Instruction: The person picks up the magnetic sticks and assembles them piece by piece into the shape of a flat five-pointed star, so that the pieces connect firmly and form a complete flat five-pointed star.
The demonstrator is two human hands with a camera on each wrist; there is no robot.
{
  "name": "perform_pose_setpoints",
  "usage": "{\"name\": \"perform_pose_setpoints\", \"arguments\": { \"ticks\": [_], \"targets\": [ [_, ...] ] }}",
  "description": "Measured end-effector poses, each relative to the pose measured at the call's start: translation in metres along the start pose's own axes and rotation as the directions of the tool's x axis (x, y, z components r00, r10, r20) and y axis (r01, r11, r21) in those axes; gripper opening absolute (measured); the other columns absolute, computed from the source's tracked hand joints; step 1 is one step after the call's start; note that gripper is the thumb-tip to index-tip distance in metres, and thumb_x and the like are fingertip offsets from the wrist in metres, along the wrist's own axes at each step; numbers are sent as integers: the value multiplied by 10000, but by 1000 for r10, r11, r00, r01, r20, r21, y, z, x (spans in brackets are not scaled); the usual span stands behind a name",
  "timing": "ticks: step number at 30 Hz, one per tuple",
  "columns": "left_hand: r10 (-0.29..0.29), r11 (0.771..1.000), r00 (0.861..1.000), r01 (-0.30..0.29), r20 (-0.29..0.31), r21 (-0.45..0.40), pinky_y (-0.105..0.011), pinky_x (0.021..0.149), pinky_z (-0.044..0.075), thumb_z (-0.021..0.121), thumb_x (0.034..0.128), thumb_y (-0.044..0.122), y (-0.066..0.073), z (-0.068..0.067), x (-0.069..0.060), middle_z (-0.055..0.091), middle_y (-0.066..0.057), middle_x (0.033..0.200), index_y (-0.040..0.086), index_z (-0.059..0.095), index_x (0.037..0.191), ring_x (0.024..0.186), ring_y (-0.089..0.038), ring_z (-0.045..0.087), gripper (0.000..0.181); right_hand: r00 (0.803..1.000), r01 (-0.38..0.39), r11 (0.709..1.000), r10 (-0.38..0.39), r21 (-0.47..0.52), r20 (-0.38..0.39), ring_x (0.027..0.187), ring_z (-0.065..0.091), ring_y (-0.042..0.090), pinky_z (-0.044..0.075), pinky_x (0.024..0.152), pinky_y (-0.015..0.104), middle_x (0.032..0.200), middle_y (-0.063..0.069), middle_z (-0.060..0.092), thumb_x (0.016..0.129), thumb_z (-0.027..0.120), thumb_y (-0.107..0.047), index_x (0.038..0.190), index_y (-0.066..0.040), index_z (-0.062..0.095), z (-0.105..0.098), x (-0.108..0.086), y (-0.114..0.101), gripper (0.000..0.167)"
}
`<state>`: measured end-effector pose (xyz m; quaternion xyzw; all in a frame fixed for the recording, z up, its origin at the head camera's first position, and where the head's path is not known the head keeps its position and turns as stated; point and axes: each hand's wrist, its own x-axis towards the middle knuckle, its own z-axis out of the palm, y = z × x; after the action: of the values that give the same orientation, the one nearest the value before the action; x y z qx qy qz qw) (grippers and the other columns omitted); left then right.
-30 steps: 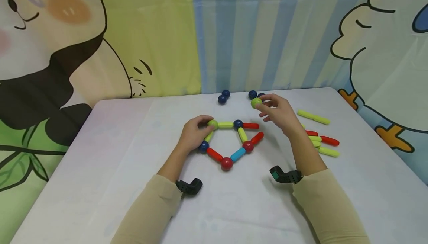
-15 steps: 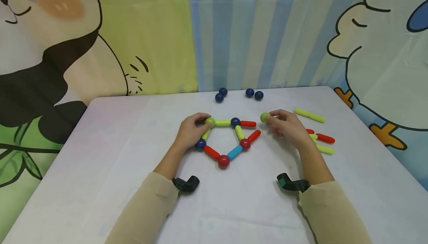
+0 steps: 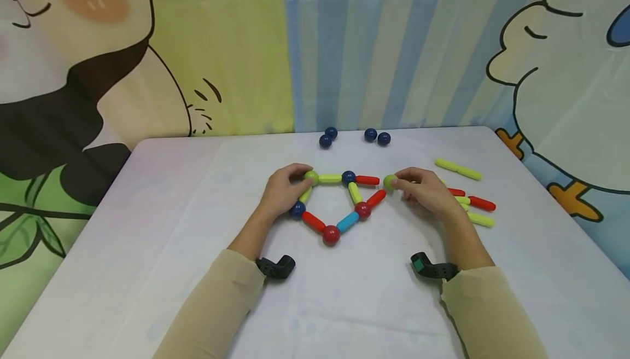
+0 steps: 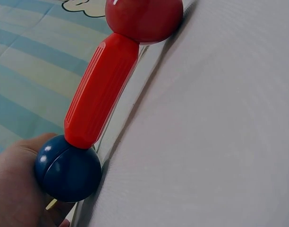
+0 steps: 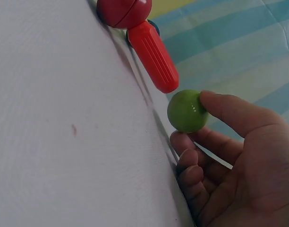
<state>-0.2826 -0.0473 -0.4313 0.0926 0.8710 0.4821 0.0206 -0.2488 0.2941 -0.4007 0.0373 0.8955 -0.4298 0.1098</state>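
A closed ring of rods and balls lies on the table. My left hand (image 3: 283,190) grips the green ball (image 3: 311,177) at its back left corner, with the blue ball (image 4: 68,168) and a red rod (image 4: 102,91) nearer me. My right hand (image 3: 427,190) pinches a second green ball (image 3: 390,182) between thumb and fingers. That ball is close to the free ends of two red rods (image 3: 367,180) (image 3: 376,198), which stick out right from a blue ball (image 3: 348,177) and a red ball (image 3: 362,210). In the right wrist view the held green ball (image 5: 187,111) is just beside one rod's tip (image 5: 154,57).
Two pairs of dark blue balls (image 3: 325,140) (image 3: 384,139) sit near the table's back edge. Right of my right hand lie several loose rods, among them a yellow-green one (image 3: 458,168) and a red one (image 3: 482,203). A printed curtain (image 3: 344,47) hangs behind.
My right hand has come down and toward me from near the back blue balls, bringing its green ball beside the red rod ends. My left hand keeps its grip on the corner ball.
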Motion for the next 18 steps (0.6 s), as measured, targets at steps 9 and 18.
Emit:
{"name": "perform_pose_setpoints", "arguments": {
  "ticks": [9,18],
  "targets": [
    [-3,1000,1000,3,6,-18,-460,1186,399,684,991,312,3,-1,-1,661,-19,1378,197,677,1325,1336,-237,561,354,999,27,999,-25,-42,35,940,551,275,469,784,303,1115,122,598,975,641,-530,1377,-129,607,-1,-1,0,569],
    [3,1000,1000,-3,9,-13,-457,1182,403,677,993,299,2,0,0,663,-26,1374,182,677,1330,1330,-238,566,357,992,92,992,-84,-86,93,992,544,286,491,773,298,1261,141,575,998,638,-445,1423,-197,596,-1,-1,-2,494]
  ]
}}
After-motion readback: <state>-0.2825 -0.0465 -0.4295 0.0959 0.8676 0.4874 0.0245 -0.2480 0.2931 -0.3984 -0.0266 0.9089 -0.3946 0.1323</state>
